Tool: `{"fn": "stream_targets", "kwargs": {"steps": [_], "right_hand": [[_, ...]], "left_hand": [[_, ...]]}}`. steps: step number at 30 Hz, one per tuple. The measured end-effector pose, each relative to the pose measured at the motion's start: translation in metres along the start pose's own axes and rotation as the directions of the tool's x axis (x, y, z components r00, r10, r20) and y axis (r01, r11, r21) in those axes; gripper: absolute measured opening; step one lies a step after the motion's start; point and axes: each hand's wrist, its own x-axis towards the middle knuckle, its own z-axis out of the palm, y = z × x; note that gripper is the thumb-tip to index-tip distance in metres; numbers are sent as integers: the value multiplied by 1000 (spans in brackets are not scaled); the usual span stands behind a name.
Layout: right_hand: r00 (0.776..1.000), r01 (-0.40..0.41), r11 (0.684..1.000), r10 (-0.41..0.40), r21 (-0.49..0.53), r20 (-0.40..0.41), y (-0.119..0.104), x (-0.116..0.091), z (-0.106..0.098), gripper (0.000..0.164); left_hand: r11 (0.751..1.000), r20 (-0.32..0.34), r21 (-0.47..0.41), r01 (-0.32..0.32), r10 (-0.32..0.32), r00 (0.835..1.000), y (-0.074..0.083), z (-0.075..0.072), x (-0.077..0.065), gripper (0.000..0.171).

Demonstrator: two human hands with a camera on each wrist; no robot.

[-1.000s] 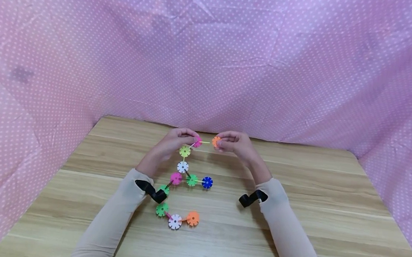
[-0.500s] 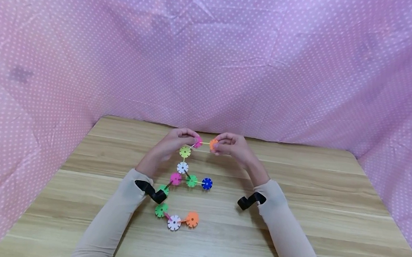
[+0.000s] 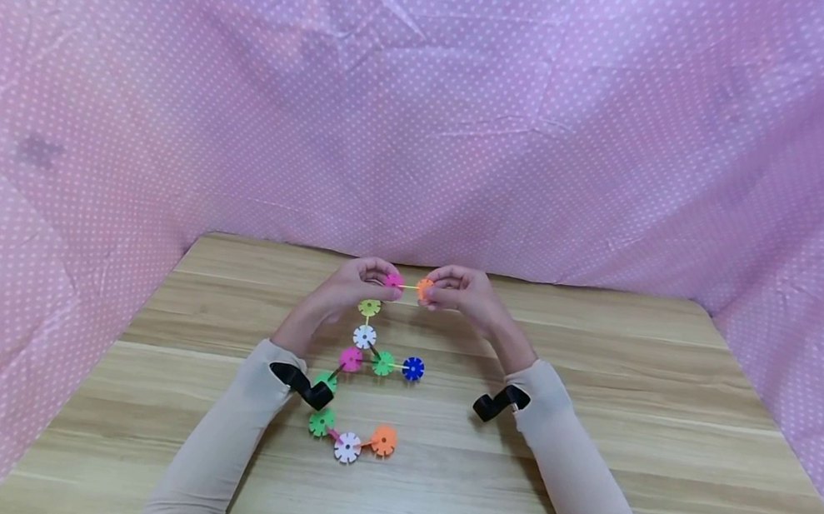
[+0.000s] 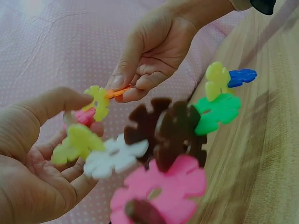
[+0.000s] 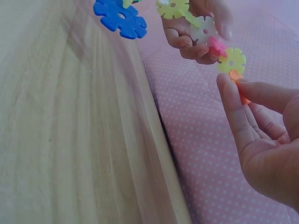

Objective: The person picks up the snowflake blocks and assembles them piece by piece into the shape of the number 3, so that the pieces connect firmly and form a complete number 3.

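Note:
My left hand (image 3: 345, 285) grips the pink snowflake disc (image 3: 394, 280) at the far end of a chain of slotted plastic discs. With thumb and fingertips, my right hand (image 3: 472, 293) pinches an orange disc (image 4: 120, 92). Between the pink and orange discs sits a yellow disc (image 5: 232, 59), edge-on in the head view and slotted to the orange one. From my left hand the chain runs toward me through a yellow-green disc (image 3: 370, 309), a white disc (image 3: 364, 337) and brown discs (image 4: 180, 135). A branch passes a green disc (image 3: 382, 363) to a blue disc (image 3: 413, 368).
The chain's near end curves through a green disc (image 3: 322, 423) and a white disc (image 3: 347, 448) to another orange disc (image 3: 383, 440). It lies over a wooden table (image 3: 633, 448). Pink dotted cloth (image 3: 428, 108) hangs behind and at both sides.
My right hand has moved slightly left with its orange disc, closer to the left hand. The left thumb has shifted lower, showing more of the pink disc. The chain has slid slightly toward me.

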Motion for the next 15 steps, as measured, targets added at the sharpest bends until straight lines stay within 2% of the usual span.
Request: {"fn": "stream_targets", "kwargs": {"steps": [5,10,15], "right_hand": [[1000,17,1000,-18,-4,-8,-1,0,2,25],[999,31,999,-31,-13,-26,-2,-1,3,28],[997,42,999,-42,-9,-67,-3,-2,6,28]], "left_hand": [[999,-21,-37,-7,6,1000,1,4,-1,29],[999,-33,-38,-8,7,999,0,6,-1,28],[998,-29,-60,-29,27,999,-2,8,-1,29]]}}
